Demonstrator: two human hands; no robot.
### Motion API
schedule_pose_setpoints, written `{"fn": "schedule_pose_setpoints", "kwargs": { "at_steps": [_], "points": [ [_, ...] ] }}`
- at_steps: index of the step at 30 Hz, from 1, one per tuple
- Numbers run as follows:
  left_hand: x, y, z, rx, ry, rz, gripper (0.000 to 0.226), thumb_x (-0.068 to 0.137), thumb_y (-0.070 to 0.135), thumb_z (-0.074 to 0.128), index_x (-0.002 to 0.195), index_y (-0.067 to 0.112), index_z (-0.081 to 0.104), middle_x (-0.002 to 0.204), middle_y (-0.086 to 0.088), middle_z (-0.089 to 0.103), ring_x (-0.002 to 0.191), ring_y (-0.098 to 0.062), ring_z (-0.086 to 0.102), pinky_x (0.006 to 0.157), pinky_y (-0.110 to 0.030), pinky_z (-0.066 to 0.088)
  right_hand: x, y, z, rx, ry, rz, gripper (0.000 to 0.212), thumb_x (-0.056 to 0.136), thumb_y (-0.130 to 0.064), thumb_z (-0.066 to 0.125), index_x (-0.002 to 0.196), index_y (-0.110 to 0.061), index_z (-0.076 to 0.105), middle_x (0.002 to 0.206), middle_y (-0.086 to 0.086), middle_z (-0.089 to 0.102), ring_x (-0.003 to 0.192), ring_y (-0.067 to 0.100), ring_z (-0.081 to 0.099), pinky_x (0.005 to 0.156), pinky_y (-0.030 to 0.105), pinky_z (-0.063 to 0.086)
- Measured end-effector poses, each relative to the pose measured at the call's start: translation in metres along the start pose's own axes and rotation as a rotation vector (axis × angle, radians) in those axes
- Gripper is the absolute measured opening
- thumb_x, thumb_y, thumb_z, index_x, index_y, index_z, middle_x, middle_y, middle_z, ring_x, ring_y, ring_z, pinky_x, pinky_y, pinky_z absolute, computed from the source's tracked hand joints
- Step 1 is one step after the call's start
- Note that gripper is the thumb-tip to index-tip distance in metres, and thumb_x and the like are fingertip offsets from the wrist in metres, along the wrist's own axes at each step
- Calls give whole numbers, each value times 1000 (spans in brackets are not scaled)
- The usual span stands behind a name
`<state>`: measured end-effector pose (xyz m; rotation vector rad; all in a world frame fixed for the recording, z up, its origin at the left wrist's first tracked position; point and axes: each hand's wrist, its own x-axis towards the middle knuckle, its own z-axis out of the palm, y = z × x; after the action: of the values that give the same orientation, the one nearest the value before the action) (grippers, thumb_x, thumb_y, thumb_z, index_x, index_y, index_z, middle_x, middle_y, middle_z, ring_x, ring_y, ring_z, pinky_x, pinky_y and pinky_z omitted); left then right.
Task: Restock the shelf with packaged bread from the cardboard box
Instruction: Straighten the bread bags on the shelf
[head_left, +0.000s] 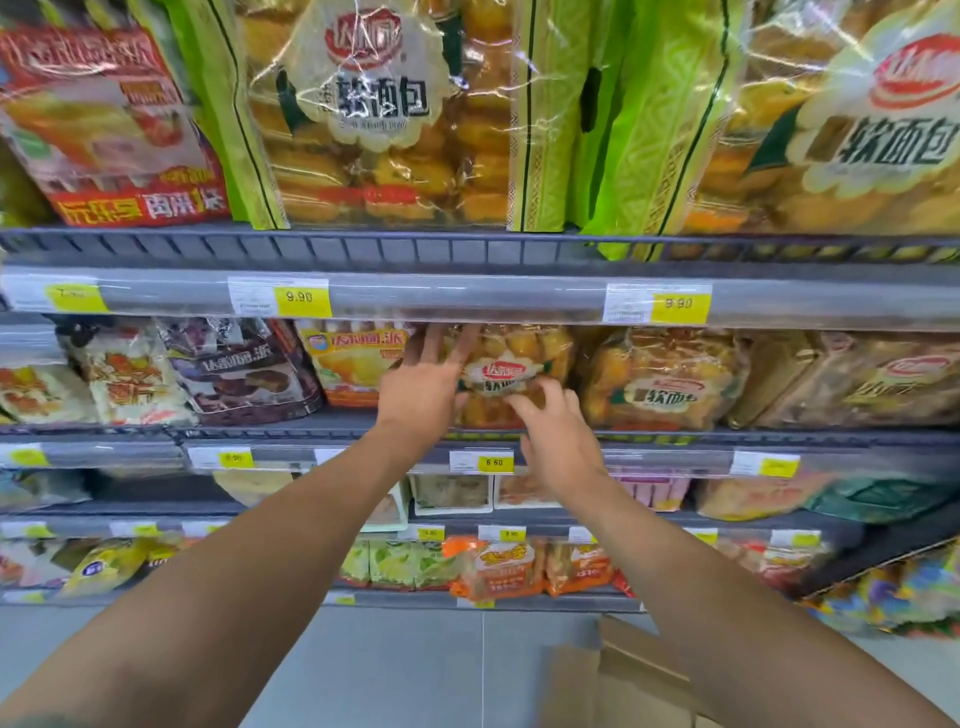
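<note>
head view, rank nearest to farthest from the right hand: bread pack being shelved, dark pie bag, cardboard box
1. bread pack, centre, touched by the right hand
2. dark pie bag, same row, off to the left
3. cardboard box, down on the floor

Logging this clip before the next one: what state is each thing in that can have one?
bread pack, sealed, on the shelf, between both hands.
left hand, fingers straight, pressing the pack's left side.
right hand, fingers bent on the pack's front; grip unclear.
cardboard box, on the floor, flap open, contents out of view.
neighbouring bread pack, sealed, lying on the same shelf.
</note>
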<state>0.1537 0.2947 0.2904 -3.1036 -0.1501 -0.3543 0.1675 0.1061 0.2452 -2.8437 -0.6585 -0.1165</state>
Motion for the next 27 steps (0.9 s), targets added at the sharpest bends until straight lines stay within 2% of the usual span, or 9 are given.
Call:
{"fn": "schedule_pose_setpoints", "kwargs": {
  "at_steps": [2,5,9,14,17,24,27],
  "points": [
    [3,-1,4,-34,18,10,95,87,42,72,148,43,-1,158,-11,24,142,-39,35,79,-56,59,4,3,3,14,28,-8,65,84,-5,66,139,-33,46,141,8,32,122,32,37,86,43,57],
    [11,-6,12,-69,78,50,92,81,33,80,147,35,16,148,-17,39,133,-46,45,77,-57,59,13,7,6,58,59,-4,55,88,-13,64,137,-33,49,145,6,31,125,32,39,95,44,54],
    [22,-8,16,-54,78,83,79,82,33,80,145,26,33,137,-18,46,123,-46,49,78,-55,59,22,9,3,65,109,1,51,89,-22,60,136,-38,50,142,4,34,124,33,47,92,44,57],
    [18,-5,10,-42,67,96,78,78,31,83,140,23,38,131,-18,51,116,-45,54,74,-52,60,17,6,0,76,61,17,55,89,-23,59,140,-38,45,147,3,30,127,31,44,92,42,57],
    [13,-2,2,-42,39,81,79,79,28,81,144,26,35,133,-17,46,121,-44,51,78,-53,59,12,5,-3,89,12,8,54,89,-25,58,141,-33,44,152,5,27,131,31,41,97,43,53],
    [-6,9,-12,-53,59,30,91,85,34,74,152,36,13,152,-14,29,137,-41,42,83,-55,60,-1,8,3,30,-13,-35,61,91,-35,57,148,-29,35,154,9,26,130,29,42,100,41,50],
    [-19,9,-13,-26,89,15,98,87,43,71,156,37,2,160,-16,22,139,-43,38,93,-54,55,-5,8,6,19,12,-56,64,91,-37,57,150,-28,33,157,8,24,135,28,38,108,41,43]
  ]
}}
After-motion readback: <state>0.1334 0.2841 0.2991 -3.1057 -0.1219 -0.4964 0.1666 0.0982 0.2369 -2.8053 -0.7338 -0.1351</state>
